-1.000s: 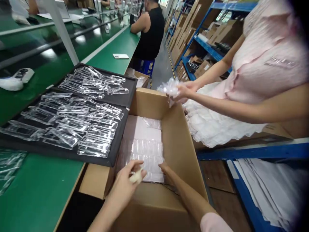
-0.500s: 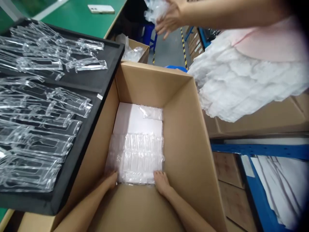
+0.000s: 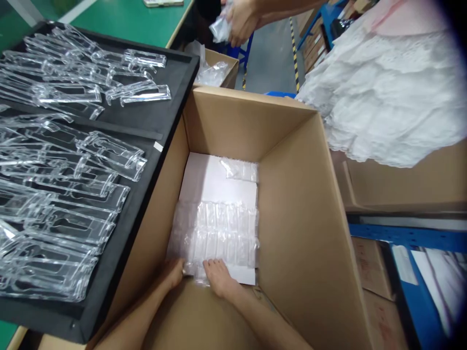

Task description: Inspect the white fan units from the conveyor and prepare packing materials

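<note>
Nearest the camera, both forearms reach down into the cardboard box (image 3: pixel 292 204), because the work lies at its bottom. The left hand (image 3: pixel 174 273) rests at the near left corner of the bagged clear parts (image 3: pixel 219 236), fingers curled against the edge; whether they pinch the plastic I cannot tell. The right hand (image 3: pixel 218 278) lies flat just beside it, fingers spread and pressing on the near edge, seemingly to hold the layer down and square against the white sheet (image 3: pixel 215 182) beneath. A smaller bag (image 3: pixel 239 169) sits at the far right corner on that sheet. To the left, the black tray (image 3: pixel 146 119) overhangs the box rim, keeping its clear plastic pieces (image 3: pixel 73 160) within reach. Beyond, a smaller carton (image 3: pixel 226 65) holds more bags, and a co-worker's hands (image 3: pixel 239 19) clutch a bag above it.
</note>
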`<state>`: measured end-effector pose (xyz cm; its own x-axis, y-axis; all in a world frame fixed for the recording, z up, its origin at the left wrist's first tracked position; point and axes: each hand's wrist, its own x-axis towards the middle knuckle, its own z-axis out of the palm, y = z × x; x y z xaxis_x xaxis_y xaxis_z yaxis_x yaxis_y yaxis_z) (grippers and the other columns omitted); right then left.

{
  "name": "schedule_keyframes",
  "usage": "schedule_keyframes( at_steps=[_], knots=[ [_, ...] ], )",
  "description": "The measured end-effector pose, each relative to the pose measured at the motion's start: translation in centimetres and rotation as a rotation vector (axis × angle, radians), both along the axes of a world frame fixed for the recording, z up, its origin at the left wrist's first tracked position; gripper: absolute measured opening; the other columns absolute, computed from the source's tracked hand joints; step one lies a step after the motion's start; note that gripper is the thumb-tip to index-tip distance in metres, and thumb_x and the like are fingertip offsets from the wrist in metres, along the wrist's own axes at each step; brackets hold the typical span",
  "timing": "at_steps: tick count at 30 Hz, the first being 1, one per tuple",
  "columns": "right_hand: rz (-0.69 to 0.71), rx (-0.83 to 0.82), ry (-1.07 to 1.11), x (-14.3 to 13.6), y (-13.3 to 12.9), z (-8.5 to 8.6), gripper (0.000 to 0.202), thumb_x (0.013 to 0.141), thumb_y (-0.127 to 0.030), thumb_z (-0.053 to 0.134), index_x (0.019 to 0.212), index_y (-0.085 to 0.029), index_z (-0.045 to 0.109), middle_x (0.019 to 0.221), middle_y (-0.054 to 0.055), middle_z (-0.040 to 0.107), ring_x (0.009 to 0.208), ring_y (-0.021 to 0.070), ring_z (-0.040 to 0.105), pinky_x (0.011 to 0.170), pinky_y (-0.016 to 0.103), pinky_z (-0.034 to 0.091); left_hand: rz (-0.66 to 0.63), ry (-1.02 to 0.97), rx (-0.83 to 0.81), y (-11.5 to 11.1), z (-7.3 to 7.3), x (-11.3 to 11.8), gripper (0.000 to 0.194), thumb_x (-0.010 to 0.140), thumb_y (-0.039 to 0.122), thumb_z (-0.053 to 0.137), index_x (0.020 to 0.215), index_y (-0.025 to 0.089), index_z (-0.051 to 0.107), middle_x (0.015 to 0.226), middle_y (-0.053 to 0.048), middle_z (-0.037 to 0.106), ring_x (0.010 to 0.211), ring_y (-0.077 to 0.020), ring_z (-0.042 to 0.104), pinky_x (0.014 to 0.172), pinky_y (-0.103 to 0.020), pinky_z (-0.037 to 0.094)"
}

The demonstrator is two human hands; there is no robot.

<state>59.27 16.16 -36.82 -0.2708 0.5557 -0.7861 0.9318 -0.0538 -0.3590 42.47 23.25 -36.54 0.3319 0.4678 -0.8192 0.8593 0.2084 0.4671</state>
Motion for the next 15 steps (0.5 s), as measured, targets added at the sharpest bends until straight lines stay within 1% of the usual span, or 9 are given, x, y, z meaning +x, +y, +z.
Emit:
schedule_keyframes(
  at_steps=[1, 3, 4, 6, 8, 10, 12, 15],
  knots=[
    [-0.028, -0.024, -0.009, -0.2, -0.1, -0.2, 0.047, 0.074, -0.011, 0.065, 0.118, -0.010, 0.050, 0.111, 0.012, 0.058, 0.104, 0.0258, 0.053, 0.092, 0.044, 0.038, 0.018, 0.003, 0.007, 0.0, -0.2, 0.2, 0.019, 0.075, 0.024, 0.053, 0.061, 0.013, 0.057, 0.065, -0.001, 0.060, 0.081, -0.0259, 0.061, 0.077, -0.039, 0.043],
    [-0.087, -0.082, -0.012, -0.2, -0.4, -0.5, 0.029, 0.082, -0.020, 0.062, 0.109, -0.014, 0.056, 0.106, 0.006, 0.060, 0.102, 0.0231, 0.055, 0.093, 0.047, 0.039, 0.063, 0.025, 0.007, 0.2, -0.8, 0.5, 0.023, 0.081, 0.028, 0.054, 0.065, 0.012, 0.057, 0.068, 0.002, 0.059, 0.077, -0.0194, 0.060, 0.076, -0.035, 0.046],
    [-0.122, -0.108, -0.007, 0.0, -0.6, -0.4, 0.022, 0.083, -0.024, 0.061, 0.103, -0.015, 0.058, 0.104, 0.005, 0.061, 0.101, 0.0221, 0.056, 0.092, 0.048, 0.040, 0.090, 0.043, 0.004, 0.4, -1.2, 0.6, 0.023, 0.083, 0.029, 0.055, 0.068, 0.012, 0.057, 0.070, 0.002, 0.060, 0.076, -0.0168, 0.060, 0.075, -0.034, 0.048],
    [-0.217, -0.139, 0.011, 0.7, -0.8, -0.3, 0.016, 0.084, -0.027, 0.061, 0.093, -0.014, 0.061, 0.100, 0.004, 0.062, 0.098, 0.0206, 0.057, 0.090, 0.045, 0.043, 0.150, 0.087, 0.002, 0.8, -1.8, 0.8, 0.018, 0.085, 0.027, 0.055, 0.075, 0.012, 0.059, 0.076, 0.000, 0.062, 0.076, -0.0144, 0.060, 0.074, -0.033, 0.050],
    [-0.359, -0.142, 0.020, 2.0, -0.7, -0.2, 0.015, 0.085, -0.028, 0.061, 0.089, -0.014, 0.062, 0.095, 0.003, 0.063, 0.092, 0.0183, 0.059, 0.083, 0.040, 0.048, 0.220, 0.136, 0.016, 1.2, -2.2, 0.7, 0.016, 0.086, 0.026, 0.055, 0.080, 0.012, 0.060, 0.081, -0.001, 0.063, 0.079, -0.0145, 0.060, 0.074, -0.033, 0.050],
    [-0.532, -0.125, -0.014, 3.8, -0.5, -0.2, 0.016, 0.087, -0.029, 0.058, 0.089, -0.014, 0.061, 0.091, 0.002, 0.064, 0.084, 0.0161, 0.061, 0.077, 0.035, 0.051, 0.293, 0.183, 0.044, 1.6, -2.3, 0.5, 0.016, 0.086, 0.027, 0.054, 0.083, 0.012, 0.060, 0.084, -0.002, 0.063, 0.080, -0.0150, 0.061, 0.075, -0.033, 0.051],
    [-0.717, -0.086, -0.115, 5.9, -0.3, -0.3, 0.017, 0.089, -0.029, 0.054, 0.094, -0.014, 0.060, 0.091, 0.002, 0.063, 0.081, 0.0152, 0.061, 0.074, 0.034, 0.051, 0.364, 0.222, 0.086, 1.8, -2.5, 0.6, 0.017, 0.087, 0.027, 0.053, 0.088, 0.012, 0.060, 0.088, -0.003, 0.063, 0.083, -0.0155, 0.061, 0.076, -0.034, 0.051],
    [-0.955, -0.015, -0.335, 9.1, -0.5, -0.7, 0.021, 0.091, -0.029, 0.051, 0.105, -0.016, 0.057, 0.104, 0.005, 0.061, 0.089, 0.0170, 0.060, 0.078, 0.036, 0.051, 0.467, 0.289, 0.157, 1.9, -3.2, 1.3, 0.023, 0.088, 0.030, 0.050, 0.102, 0.012, 0.057, 0.099, -0.006, 0.061, 0.091, -0.0179, 0.060, 0.080, -0.037, 0.050]
  ],
)
